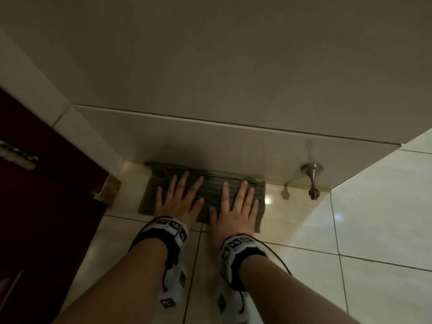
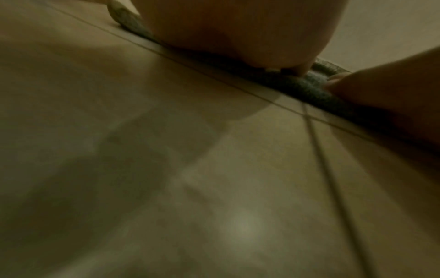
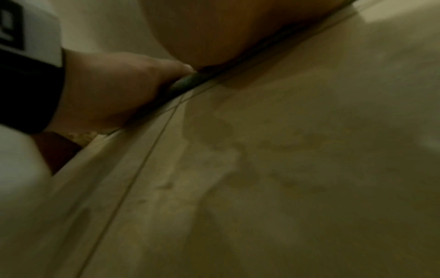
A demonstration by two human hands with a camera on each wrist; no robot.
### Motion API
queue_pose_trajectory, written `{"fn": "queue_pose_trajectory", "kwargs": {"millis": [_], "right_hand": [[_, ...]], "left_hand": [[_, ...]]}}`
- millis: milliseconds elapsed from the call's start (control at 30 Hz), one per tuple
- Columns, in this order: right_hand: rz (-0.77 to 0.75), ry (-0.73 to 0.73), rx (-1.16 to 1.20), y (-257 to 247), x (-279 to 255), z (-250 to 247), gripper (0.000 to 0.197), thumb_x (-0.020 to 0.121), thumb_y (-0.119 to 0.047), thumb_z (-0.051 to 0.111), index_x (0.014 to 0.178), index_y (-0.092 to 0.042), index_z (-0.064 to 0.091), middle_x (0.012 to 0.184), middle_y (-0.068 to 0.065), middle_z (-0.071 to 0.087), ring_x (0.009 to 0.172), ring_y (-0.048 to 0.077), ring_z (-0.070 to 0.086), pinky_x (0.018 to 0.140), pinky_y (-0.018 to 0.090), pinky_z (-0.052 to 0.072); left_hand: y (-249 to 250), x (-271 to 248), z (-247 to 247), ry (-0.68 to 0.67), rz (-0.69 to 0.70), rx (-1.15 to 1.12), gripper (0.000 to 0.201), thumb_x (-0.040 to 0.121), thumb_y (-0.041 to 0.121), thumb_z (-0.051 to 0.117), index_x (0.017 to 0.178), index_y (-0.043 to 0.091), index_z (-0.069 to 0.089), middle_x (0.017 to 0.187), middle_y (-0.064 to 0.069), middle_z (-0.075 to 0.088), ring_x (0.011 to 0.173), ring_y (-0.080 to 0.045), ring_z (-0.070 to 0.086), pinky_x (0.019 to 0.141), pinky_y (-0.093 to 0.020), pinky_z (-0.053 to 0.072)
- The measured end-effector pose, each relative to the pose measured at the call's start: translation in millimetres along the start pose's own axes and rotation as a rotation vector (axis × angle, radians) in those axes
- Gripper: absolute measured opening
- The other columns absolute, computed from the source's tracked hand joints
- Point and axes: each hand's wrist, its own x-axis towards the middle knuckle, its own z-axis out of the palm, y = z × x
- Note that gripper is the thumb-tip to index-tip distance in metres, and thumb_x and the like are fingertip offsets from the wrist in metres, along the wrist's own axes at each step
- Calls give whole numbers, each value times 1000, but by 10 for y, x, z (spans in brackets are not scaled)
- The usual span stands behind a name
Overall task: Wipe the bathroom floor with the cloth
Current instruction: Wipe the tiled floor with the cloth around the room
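Observation:
A dark grey-green ribbed cloth (image 1: 212, 190) lies flat on the pale tiled floor (image 1: 350, 230), its far edge against the foot of the wall. My left hand (image 1: 180, 197) presses on its left half with straight, spread fingers. Beside it, my right hand (image 1: 236, 202) presses on the right half in the same way. In the left wrist view the heel of my left hand (image 2: 238, 28) sits on the cloth's edge (image 2: 309, 82), and the right hand (image 2: 393, 94) shows beside it. From the right wrist, my right palm (image 3: 226, 28), the left hand (image 3: 114, 84) and a thin strip of cloth (image 3: 188, 82) are visible.
A white tiled wall (image 1: 210, 66) rises just beyond the cloth. A metal door stopper (image 1: 312, 181) sticks out low on it, right of the cloth. A dark red wooden door (image 1: 46, 183) with a metal fitting (image 1: 16, 155) stands on the left. Glossy tiles stretch to the right.

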Motion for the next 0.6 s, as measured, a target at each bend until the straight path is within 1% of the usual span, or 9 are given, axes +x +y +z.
{"fn": "queue_pose_trajectory", "kwargs": {"millis": [67, 133, 200, 267, 367, 433, 467, 533, 600], "right_hand": [[-32, 9, 12, 8, 34, 39, 71, 97, -59, 10, 148, -30, -30, 151, 14, -41, 143, 34, -32, 115, 48, -19], [-72, 1, 25, 156, -40, 51, 70, 87, -61, -7, 147, -35, -30, 151, 9, -43, 144, 29, -31, 116, 45, -19], [-70, -10, 38, 334, -208, 81, 72, 78, -59, -16, 145, -39, -33, 149, 4, -47, 143, 26, -32, 115, 42, -21], [-43, -11, 37, 474, -438, 132, 69, 77, -58, -16, 140, -40, -38, 146, 3, -50, 143, 25, -33, 113, 41, -23], [-9, -61, 2, 567, -801, 192, 71, 78, -58, -16, 141, -37, -39, 146, 4, -51, 143, 26, -33, 114, 42, -22], [-7, -63, -8, 552, -881, 217, 73, 77, -58, -18, 143, -34, -38, 147, 6, -49, 143, 27, -31, 116, 45, -19], [-8, -50, -13, 530, -860, 218, 73, 77, -59, -17, 143, -34, -37, 147, 7, -49, 143, 28, -31, 117, 46, -17], [-6, -35, -12, 469, -779, 206, 71, 83, -59, -11, 145, -32, -35, 149, 9, -46, 143, 29, -31, 118, 46, -17], [-12, -6, -4, 356, -657, 193, 68, 92, -57, 0, 148, -31, -31, 151, 11, -42, 144, 31, -30, 118, 46, -16]], "left_hand": [[-25, 23, 7, 22, -2, -4, 56, 101, 54, 20, 146, 57, -13, 160, 16, -23, 148, -13, -20, 119, -50, -10], [71, -32, 47, 24, -25, -30, 57, 101, 54, 18, 146, 55, -16, 159, 14, -27, 148, -16, -22, 118, -51, -11], [226, -188, 125, 18, -36, -32, 57, 100, 55, 13, 144, 54, -23, 157, 12, -33, 147, -19, -24, 118, -53, -11], [365, -427, 278, 15, -16, -58, 55, 97, 56, 5, 139, 53, -30, 152, 12, -39, 148, -21, -23, 117, -55, -12], [394, -825, 405, -12, 24, -96, 61, 85, 61, -2, 139, 54, -31, 154, 8, -34, 149, -21, -16, 114, -54, -15], [308, -923, 413, -104, 39, -57, 63, 76, 62, -13, 132, 55, -40, 148, 10, -45, 146, -19, -26, 112, -51, -22], [269, -911, 386, -127, 45, -56, 64, 74, 62, -15, 132, 54, -41, 147, 12, -47, 146, -18, -29, 111, -50, -23], [205, -802, 306, -83, 61, -41, 63, 79, 63, -11, 138, 53, -33, 151, 14, -42, 146, -17, -27, 113, -50, -21], [106, -639, 265, -42, 64, -15, 58, 94, 62, 5, 144, 53, -23, 156, 15, -34, 147, -16, -24, 114, -50, -18]]}}
